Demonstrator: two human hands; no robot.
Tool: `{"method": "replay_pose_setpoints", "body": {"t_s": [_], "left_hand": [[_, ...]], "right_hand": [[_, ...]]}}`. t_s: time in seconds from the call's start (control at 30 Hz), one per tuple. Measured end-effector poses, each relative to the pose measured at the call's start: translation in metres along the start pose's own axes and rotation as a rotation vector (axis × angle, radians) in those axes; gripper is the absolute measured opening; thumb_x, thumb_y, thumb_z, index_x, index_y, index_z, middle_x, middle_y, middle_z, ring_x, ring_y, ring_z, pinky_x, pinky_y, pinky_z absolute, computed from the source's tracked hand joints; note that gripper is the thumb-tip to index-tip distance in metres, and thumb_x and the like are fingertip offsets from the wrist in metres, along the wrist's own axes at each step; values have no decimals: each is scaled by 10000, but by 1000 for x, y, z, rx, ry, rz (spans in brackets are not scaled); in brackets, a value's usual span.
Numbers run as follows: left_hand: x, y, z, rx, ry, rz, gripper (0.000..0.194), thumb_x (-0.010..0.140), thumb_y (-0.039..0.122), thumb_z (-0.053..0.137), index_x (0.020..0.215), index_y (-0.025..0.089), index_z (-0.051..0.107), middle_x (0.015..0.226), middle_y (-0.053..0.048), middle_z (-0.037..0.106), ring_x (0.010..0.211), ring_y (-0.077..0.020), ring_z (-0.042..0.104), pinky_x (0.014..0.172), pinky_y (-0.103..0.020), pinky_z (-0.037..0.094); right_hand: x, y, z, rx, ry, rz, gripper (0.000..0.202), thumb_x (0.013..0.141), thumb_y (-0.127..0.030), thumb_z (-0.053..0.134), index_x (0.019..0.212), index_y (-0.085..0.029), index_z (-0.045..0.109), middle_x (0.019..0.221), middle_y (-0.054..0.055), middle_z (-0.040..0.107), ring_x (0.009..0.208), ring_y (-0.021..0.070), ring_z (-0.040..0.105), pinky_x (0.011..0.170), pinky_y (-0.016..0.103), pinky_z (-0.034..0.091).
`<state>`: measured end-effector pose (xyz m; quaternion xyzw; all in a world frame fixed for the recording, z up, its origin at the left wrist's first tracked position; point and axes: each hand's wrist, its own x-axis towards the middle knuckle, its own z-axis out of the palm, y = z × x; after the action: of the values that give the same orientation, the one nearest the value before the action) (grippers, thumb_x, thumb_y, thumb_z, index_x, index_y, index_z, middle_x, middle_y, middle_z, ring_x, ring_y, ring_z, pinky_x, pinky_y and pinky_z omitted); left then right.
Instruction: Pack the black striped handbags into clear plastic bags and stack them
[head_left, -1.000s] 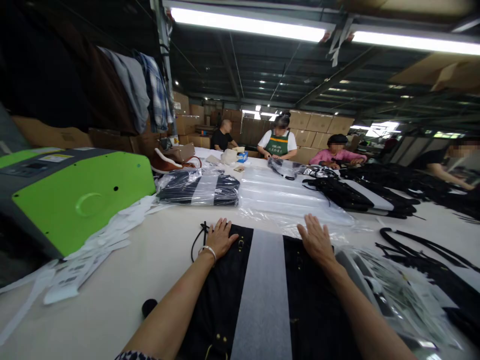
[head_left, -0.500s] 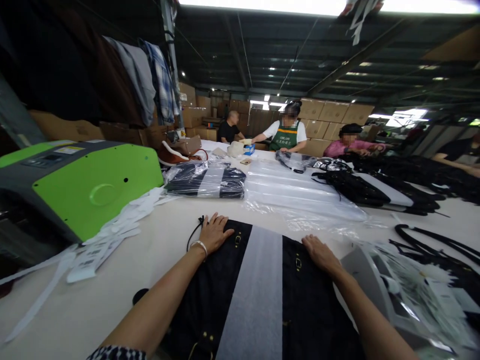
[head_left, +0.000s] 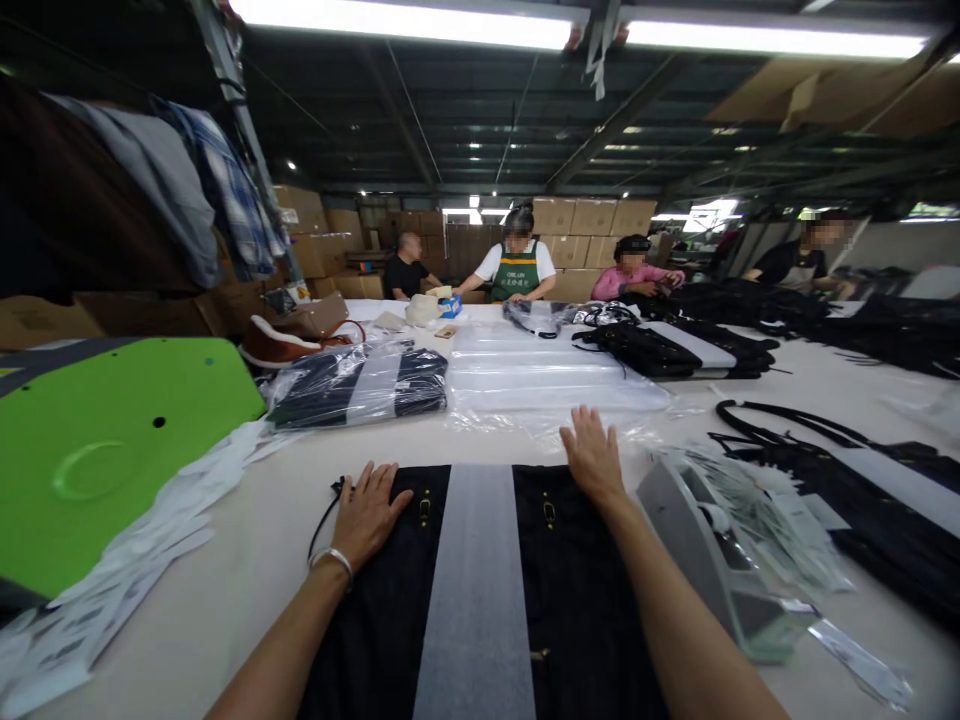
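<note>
Cream-coloured, from left to right across the scene: a table [head_left: 255, 590], with a person in a green apron [head_left: 518, 268] at its far side. At the left, a bright green machine [head_left: 127, 450]. At the near middle, flat on the table, a black bag [head_left: 375, 630], with a broad white strip [head_left: 476, 600] down its centre. Beyond it, clear plastic [head_left: 540, 370], spread flat. To the left of that, a wrapped bag [head_left: 424, 380], dark under shiny film; to the right, a black stack [head_left: 637, 345] with a pale band. Just right of the bag, a grey tray [head_left: 656, 500], tilted, beside a heap of pale tags [head_left: 780, 520]. Beside the machine, loose white paper [head_left: 172, 530] in long overlapping pieces. Over the bag's far left corner, the left hand [head_left: 367, 515], wide, palm down, fingers apart and holding nothing. At the far right corner, the right hand [head_left: 594, 455], also wide and without a grip, fingertips reaching past the edge; too little visible to tell how firmly pressed. Round the left wrist, a silvery bangle [head_left: 332, 558]. Smallest, between the hands, one buckle [head_left: 424, 510] on each side of the strip, brass-coloured against black.
</note>
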<state>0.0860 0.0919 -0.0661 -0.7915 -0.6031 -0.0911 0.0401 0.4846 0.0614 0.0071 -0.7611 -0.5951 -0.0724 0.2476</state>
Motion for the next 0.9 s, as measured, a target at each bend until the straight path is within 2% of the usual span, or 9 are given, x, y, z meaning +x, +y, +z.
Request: {"method": "replay_pose_setpoints", "body": {"t_s": [0.07, 0.13, 0.2, 0.3, 0.37, 0.47, 0.6, 0.77, 0.9], "left_hand": [[-6, -4, -3, 8, -6, -18, 603, 1009, 533, 278, 1527, 238, 374, 1584, -58, 405, 1519, -298, 219, 1222, -586, 149], [-10, -7, -5, 3, -27, -31, 618, 1011, 534, 269, 1543, 227, 340, 1606, -56, 362, 1525, -291, 200, 1225, -583, 143], [-10, -7, -5, -18, -55, -48, 640, 1011, 544, 254, 1556, 214, 307, 1631, -59, 302, 1531, -289, 176, 1224, -583, 149], [-7, -6, -4, -67, -78, -71, 664, 1006, 562, 246, 1569, 211, 269, 1654, -70, 226, 1535, -290, 158, 1219, -577, 173], [-7, -4, -6, -106, -80, -73, 670, 1003, 562, 262, 1570, 206, 260, 1658, -86, 206, 1534, -287, 160, 1221, -551, 191], [-8, -4, -10, -173, -84, -54, 694, 999, 558, 289, 1568, 162, 257, 1659, -113, 193, 1535, -278, 151, 1235, -493, 193], [-9, -4, -11, -289, -87, -60, 747, 985, 579, 312, 1567, 116, 243, 1665, -139, 158, 1540, -282, 126, 1248, -469, 161], [-3, -7, -18, -556, -94, -68, 777, 927, 626, 421, 1524, 135, 340, 1656, -154, 196, 1536, -293, 149, 1250, -477, 119], [-3, -34, -47, -656, -92, -141, 712, 953, 648, 315, 1464, 163, 424, 1610, -141, 338, 1496, -233, 288, 1208, -363, 248]], "right_hand": [[-24, 11, 34, -77, -214, 68, 581, 1046, -442, 188, 1528, -176, 375, 1611, 118, 331, 1527, 258, 176, 1214, 557, 135], [-34, 22, 56, -143, -307, 51, 579, 1043, -456, 214, 1510, -178, 416, 1619, 113, 317, 1528, 278, 165, 1211, 569, 132], [-33, 29, 63, -180, -356, 19, 589, 1042, -463, 208, 1512, -178, 419, 1633, 107, 283, 1533, 293, 137, 1207, 584, 121], [-16, 26, 49, -187, -464, 20, 567, 1034, -455, 219, 1517, -236, 418, 1642, 87, 268, 1530, 321, 135, 1190, 629, 116], [1, 17, 32, -172, -448, 62, 597, 1019, -490, 233, 1528, -227, 402, 1644, 106, 255, 1527, 346, 134, 1180, 657, 107], [25, -2, 8, -96, -216, 113, 717, 1002, -565, 168, 1555, -137, 331, 1647, 135, 226, 1529, 346, 120, 1185, 666, 102], [21, -13, 14, -19, -1, 70, 730, 1007, -538, 76, 1566, -118, 286, 1641, 123, 249, 1532, 302, 133, 1204, 630, 121], [-21, 7, 62, -232, -270, -26, 625, 1024, -407, 90, 1512, -198, 420, 1613, 110, 330, 1511, 325, 209, 1186, 641, 151], [-24, 18, 76, -302, -302, -74, 615, 1036, -396, 62, 1521, -245, 410, 1634, 73, 294, 1524, 322, 164, 1182, 631, 174]]}}
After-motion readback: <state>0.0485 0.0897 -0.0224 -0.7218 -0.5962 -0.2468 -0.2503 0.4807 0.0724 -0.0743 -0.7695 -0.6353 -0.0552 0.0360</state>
